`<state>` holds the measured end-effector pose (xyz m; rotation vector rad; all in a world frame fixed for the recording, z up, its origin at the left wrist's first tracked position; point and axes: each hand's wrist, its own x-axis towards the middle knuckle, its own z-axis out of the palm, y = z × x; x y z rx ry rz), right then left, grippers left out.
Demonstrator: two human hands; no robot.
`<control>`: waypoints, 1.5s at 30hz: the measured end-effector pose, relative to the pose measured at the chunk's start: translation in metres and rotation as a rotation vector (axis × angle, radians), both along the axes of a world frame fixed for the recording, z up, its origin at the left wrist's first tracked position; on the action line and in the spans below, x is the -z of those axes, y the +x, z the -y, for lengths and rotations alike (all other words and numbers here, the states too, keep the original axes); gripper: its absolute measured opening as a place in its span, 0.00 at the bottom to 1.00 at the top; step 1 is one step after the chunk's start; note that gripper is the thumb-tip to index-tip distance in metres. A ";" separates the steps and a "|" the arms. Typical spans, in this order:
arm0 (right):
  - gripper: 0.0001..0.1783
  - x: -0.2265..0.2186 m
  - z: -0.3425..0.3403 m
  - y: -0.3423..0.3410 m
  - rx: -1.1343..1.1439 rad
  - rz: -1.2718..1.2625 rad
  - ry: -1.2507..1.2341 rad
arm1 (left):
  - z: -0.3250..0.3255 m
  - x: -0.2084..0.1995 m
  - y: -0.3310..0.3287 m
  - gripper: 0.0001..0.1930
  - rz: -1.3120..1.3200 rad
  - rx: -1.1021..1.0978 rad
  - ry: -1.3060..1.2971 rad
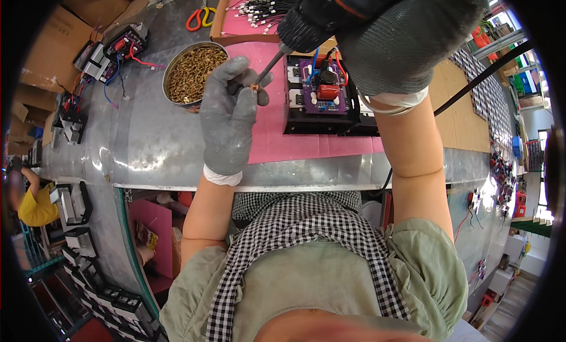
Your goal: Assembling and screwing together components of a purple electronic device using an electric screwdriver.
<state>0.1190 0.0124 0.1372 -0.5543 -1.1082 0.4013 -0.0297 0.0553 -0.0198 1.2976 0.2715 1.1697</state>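
Observation:
My right hand (392,50), in a grey glove, is wrapped round a black power drill (315,21). Its long bit (272,66) slants down to the left. My left hand (229,115), also gloved in grey, pinches a small brass-coloured screw (254,87) between thumb and fingers at the tip of that bit. Beside the left hand stands a round tin (190,74) filled with such screws. Below the drill, on a pink sheet (268,133), sits a black-framed device (321,121) with a purple circuit board (306,94), a red component and red and blue wires.
Red and yellow scissors (200,19) lie beyond the tin. A box (223,18) of black cables with white plugs is at the far edge. Wired assemblies (103,62) stand left on the metal table (150,144). A black cable (483,77) crosses at right. A person in yellow (38,205) works far left.

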 end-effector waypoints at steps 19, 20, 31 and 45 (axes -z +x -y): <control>0.22 -0.003 0.000 0.013 -0.001 -0.067 -0.178 | -0.001 -0.001 0.012 0.21 -0.126 -0.416 0.298; 0.22 -0.003 -0.002 0.016 0.001 -0.067 -0.178 | -0.002 0.000 0.010 0.21 -0.125 -0.413 0.298; 0.16 0.016 -0.021 0.035 0.017 -0.067 -0.310 | 0.039 0.010 0.035 0.17 -0.453 -0.341 1.083; 0.16 0.015 -0.026 0.030 -0.004 -0.054 -0.394 | 0.041 0.005 0.035 0.16 -0.438 -0.360 1.030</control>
